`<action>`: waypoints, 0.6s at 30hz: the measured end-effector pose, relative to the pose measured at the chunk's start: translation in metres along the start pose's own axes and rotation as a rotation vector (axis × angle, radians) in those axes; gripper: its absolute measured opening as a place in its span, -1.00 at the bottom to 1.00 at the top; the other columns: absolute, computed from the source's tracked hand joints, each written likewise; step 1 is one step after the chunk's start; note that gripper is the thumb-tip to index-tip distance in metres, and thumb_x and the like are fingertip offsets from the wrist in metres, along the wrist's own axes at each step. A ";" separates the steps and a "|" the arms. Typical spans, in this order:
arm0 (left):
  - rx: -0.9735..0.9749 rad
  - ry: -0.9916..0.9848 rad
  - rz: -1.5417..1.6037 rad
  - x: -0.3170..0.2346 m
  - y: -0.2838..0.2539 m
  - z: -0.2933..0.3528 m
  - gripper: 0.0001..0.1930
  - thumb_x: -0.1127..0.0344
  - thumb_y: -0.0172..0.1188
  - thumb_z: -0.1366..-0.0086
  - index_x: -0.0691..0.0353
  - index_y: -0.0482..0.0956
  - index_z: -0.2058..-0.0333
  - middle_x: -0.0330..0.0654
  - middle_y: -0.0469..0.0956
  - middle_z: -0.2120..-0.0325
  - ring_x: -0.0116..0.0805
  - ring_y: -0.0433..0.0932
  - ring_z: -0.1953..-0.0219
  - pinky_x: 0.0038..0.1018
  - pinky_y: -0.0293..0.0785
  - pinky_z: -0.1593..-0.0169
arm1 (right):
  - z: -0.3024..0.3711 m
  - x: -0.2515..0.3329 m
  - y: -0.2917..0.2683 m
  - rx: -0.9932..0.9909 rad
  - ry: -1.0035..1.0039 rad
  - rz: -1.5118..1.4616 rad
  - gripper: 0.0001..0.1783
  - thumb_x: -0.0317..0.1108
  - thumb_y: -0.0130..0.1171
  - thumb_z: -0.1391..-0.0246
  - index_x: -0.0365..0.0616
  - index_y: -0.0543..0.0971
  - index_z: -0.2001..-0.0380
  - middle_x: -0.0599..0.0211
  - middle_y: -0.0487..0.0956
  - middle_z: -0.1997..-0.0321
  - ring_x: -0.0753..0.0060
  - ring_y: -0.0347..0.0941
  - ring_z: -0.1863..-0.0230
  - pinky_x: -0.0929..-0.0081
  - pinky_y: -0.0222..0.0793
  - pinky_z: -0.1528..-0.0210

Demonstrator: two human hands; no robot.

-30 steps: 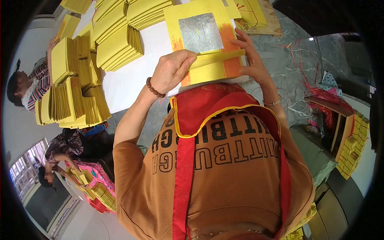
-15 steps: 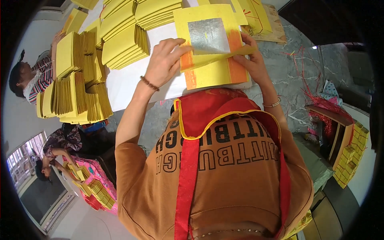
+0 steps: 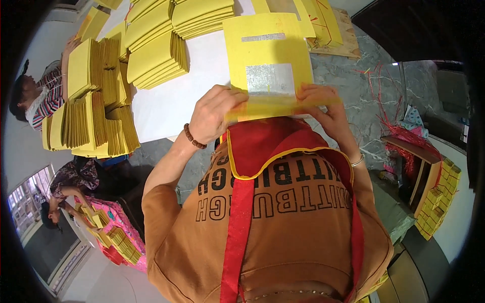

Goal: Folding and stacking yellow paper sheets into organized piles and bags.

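Note:
In front of me lies a flat yellow paper sheet (image 3: 268,50) with a silver rectangle and, farther up, a narrow silver strip. Across its near end, a lifted yellow paper (image 3: 270,108) stretches between my hands, smeared by motion. My left hand (image 3: 214,113) pinches the left end of that paper, fingers bent over it. At the other end, my right hand (image 3: 326,108) has its fingers closed on the paper, the fingertips blurred. The near edge of the papers is close against my red apron (image 3: 273,139).
Stacks of folded yellow paper (image 3: 156,60) stand left on the white table (image 3: 202,65). More yellow bundles (image 3: 323,25) lie at the far right on a wooden board. Two other people work at the left. A wooden rack with red strings (image 3: 411,144) stands right.
Both hands have come nearer to my body, bringing the lifted paper with them. The orange side bands are out of sight, and a narrow silver strip now shows on the flat sheet.

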State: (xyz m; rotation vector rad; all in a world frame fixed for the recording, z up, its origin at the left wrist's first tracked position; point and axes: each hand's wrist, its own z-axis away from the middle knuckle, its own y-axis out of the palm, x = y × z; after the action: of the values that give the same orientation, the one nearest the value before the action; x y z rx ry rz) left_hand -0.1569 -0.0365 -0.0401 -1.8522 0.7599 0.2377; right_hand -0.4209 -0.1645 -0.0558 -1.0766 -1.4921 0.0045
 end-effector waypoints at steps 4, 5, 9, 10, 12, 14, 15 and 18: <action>-0.023 -0.211 0.184 0.006 0.005 -0.005 -0.85 0.39 0.07 -0.19 0.32 0.50 0.30 -0.10 0.43 0.55 -0.18 0.37 0.48 -0.40 0.32 0.42 | -0.007 0.012 0.011 -0.131 0.358 -0.171 -0.80 -0.36 0.17 0.04 -0.12 0.55 0.28 0.39 0.56 0.25 0.40 0.46 0.20 0.40 0.25 0.14; -0.024 -0.276 0.290 0.009 0.007 -0.005 -0.85 0.38 0.07 -0.19 0.34 0.50 0.30 -0.11 0.42 0.57 -0.24 0.35 0.52 -0.43 0.28 0.46 | -0.012 0.015 0.010 -0.163 0.404 -0.237 -0.75 -0.40 0.17 0.04 -0.15 0.51 0.22 0.37 0.56 0.29 0.48 0.44 0.26 0.48 0.28 0.23; -0.027 -0.565 0.515 0.014 0.017 -0.004 -0.84 0.37 0.08 -0.20 0.35 0.50 0.32 -0.23 0.34 0.66 -0.44 0.28 0.59 -0.53 0.22 0.50 | -0.025 0.012 0.023 -0.408 0.402 -0.514 -0.54 -0.46 0.18 0.05 -0.18 0.36 0.03 0.35 0.53 0.39 0.71 0.36 0.45 0.69 0.27 0.43; -0.039 -0.630 0.598 0.015 0.020 -0.003 -0.84 0.38 0.08 -0.20 0.34 0.49 0.28 -0.29 0.31 0.68 -0.52 0.24 0.60 -0.57 0.20 0.51 | -0.026 0.010 0.023 -0.408 0.402 -0.513 -0.54 -0.46 0.18 0.05 -0.18 0.36 0.03 0.35 0.53 0.39 0.71 0.36 0.45 0.69 0.27 0.43; -0.051 -0.697 0.680 0.017 0.023 -0.004 -0.82 0.39 0.08 -0.20 0.32 0.48 0.24 -0.36 0.28 0.70 -0.60 0.20 0.62 -0.61 0.17 0.51 | -0.028 0.007 0.023 -0.392 0.427 -0.469 -0.44 -0.47 0.18 0.05 -0.14 0.26 -0.06 0.37 0.50 0.43 0.73 0.34 0.52 0.74 0.24 0.50; -0.120 -0.715 0.875 0.019 0.025 -0.006 -0.63 0.45 0.08 -0.19 0.26 0.34 0.00 -0.41 0.27 0.70 -0.65 0.18 0.62 -0.65 0.15 0.51 | -0.031 0.005 0.022 -0.372 0.442 -0.431 -0.48 -0.47 0.18 0.05 -0.14 0.30 -0.02 0.41 0.47 0.45 0.75 0.31 0.54 0.75 0.21 0.53; -0.118 -0.716 0.877 0.018 0.023 -0.009 -0.63 0.45 0.08 -0.19 0.26 0.34 0.00 -0.41 0.27 0.70 -0.65 0.18 0.62 -0.65 0.15 0.51 | -0.032 0.003 0.021 -0.356 0.457 -0.391 -0.53 -0.46 0.18 0.05 -0.14 0.34 0.02 0.45 0.44 0.47 0.76 0.29 0.57 0.75 0.19 0.56; -0.079 -0.769 0.864 0.014 0.013 -0.019 -0.40 0.49 0.09 -0.18 0.18 0.08 -0.18 -0.40 0.27 0.71 -0.66 0.17 0.63 -0.66 0.15 0.51 | -0.028 -0.010 0.022 -0.306 0.483 -0.267 -0.61 -0.46 0.19 0.05 -0.14 0.41 0.09 0.50 0.38 0.48 0.76 0.26 0.57 0.75 0.17 0.58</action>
State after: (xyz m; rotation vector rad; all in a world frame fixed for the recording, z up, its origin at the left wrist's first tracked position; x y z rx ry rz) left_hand -0.1573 -0.0619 -0.0492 -1.2222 0.9377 1.4450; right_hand -0.3869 -0.1740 -0.0690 -1.0168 -1.2020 -0.6456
